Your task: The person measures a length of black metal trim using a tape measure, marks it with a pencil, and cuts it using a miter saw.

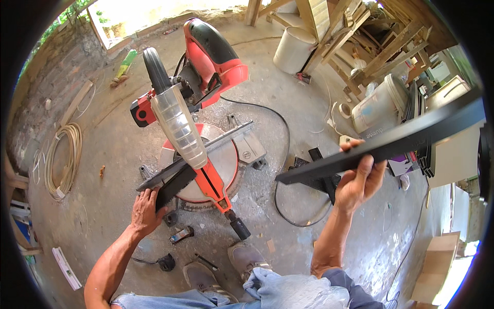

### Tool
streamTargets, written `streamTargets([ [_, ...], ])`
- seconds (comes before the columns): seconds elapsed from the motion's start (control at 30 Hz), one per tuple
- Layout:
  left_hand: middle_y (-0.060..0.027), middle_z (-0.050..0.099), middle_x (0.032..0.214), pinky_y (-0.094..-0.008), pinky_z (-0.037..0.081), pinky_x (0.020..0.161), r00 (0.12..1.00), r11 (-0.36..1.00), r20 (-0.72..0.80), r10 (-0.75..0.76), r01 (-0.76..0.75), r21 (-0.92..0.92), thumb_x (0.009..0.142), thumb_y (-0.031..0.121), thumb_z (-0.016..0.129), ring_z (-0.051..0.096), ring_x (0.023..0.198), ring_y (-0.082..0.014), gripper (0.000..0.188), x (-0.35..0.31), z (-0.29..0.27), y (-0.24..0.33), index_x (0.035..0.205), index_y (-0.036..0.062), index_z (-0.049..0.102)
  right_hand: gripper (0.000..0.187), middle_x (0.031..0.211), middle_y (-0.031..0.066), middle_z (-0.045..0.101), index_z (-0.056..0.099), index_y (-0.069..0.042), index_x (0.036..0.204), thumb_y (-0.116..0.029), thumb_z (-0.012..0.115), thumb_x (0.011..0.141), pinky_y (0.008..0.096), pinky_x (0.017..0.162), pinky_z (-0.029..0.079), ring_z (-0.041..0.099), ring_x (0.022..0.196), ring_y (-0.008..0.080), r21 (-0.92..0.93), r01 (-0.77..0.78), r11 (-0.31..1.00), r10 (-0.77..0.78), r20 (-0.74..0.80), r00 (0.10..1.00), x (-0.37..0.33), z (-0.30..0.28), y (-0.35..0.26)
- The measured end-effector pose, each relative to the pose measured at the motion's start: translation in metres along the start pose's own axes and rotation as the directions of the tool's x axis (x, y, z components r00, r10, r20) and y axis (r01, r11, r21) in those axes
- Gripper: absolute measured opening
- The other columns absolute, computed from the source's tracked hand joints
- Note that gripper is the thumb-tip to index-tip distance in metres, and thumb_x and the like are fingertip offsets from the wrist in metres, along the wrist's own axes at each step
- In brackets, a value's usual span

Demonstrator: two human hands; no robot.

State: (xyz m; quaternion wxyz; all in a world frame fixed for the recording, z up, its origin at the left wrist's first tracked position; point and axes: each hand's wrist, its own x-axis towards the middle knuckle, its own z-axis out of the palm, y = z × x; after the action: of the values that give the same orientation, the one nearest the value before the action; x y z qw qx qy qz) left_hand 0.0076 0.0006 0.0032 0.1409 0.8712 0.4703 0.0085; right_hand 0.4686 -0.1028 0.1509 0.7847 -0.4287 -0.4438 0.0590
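A red and black miter saw (218,188) stands on the floor in front of me, its handle raised and its clear blade guard (180,126) over the table. At the saw's left side, my left hand (146,212) is closed on a short black strip (176,186) lying against the fence, one end under the guard. Off to the right, my right hand (360,183) grips a long black strip (411,136) in the air, thumb on the near side. This strip slants up toward the right edge, and its far end is blurred.
A black cable (288,134) loops right of the saw, near black pieces (319,180) on the floor. White buckets (295,50) and stacked wood (396,51) stand at the back right. Left lies coiled hose (64,162). A tape measure (166,262) and pen (207,261) lie near my shoes.
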Motion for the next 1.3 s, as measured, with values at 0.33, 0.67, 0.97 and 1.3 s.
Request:
streamTargets([
  [0.33, -0.0229, 0.055, 0.123, -0.0481, 0.042, 0.101, 0.996, 0.996, 0.056, -0.066, 0.069, -0.058, 0.079, 0.015, 0.077, 0.053, 0.117, -0.0408, 0.062, 0.004, -0.002, -0.003, 0.132, -0.0044, 0.051, 0.027, 0.101, 0.0177, 0.071, 0.053, 0.002, 0.123, -0.019, 0.056, 0.106, 0.0401, 0.085, 0.058, 0.071, 0.094, 0.0284, -0.014, -0.031, 0.999, 0.032, 0.07, 0.997, 0.0, 0.01, -0.001],
  [0.67, -0.0213, 0.053, 0.113, -0.0488, 0.045, 0.093, 0.996, 0.988, 0.082, -0.016, 0.028, -0.155, 0.077, 0.011, 0.079, 0.055, 0.11, -0.0423, 0.056, -0.019, -0.033, -0.008, 0.123, -0.0014, 0.05, 0.026, 0.101, 0.0189, 0.07, 0.054, 0.001, 0.122, -0.019, 0.055, 0.106, 0.0411, 0.083, 0.058, 0.071, 0.087, 0.0276, -0.004, -0.061, 0.998, 0.062, 0.011, 0.998, -0.001, 0.007, -0.001],
  [0.97, -0.0162, 0.06, 0.105, -0.0449, 0.049, 0.089, 0.943, 0.976, 0.333, -0.014, 0.084, -0.199, 0.069, 0.009, 0.085, 0.061, 0.104, -0.0385, 0.054, -0.049, -0.066, -0.035, 0.115, 0.0039, 0.056, 0.024, 0.101, 0.0141, 0.067, 0.052, 0.001, 0.124, -0.015, 0.052, 0.106, 0.0414, 0.081, 0.063, 0.071, 0.089, 0.0246, -0.1, -0.144, 0.985, 0.148, 0.039, 0.988, 0.003, 0.008, 0.019],
  [1.3, -0.0177, 0.064, 0.102, -0.0444, 0.051, 0.086, 0.82, 0.976, 0.541, -0.187, 0.216, 0.011, 0.065, 0.019, 0.081, 0.064, 0.1, -0.0385, 0.05, -0.101, -0.021, -0.095, 0.108, 0.0056, 0.059, 0.017, 0.088, 0.0056, 0.067, 0.059, -0.001, 0.11, -0.017, 0.059, 0.104, 0.0336, 0.071, 0.062, 0.067, 0.072, 0.0134, -0.04, -0.302, 0.953, 0.302, -0.01, 0.953, -0.024, 0.025, 0.04],
])
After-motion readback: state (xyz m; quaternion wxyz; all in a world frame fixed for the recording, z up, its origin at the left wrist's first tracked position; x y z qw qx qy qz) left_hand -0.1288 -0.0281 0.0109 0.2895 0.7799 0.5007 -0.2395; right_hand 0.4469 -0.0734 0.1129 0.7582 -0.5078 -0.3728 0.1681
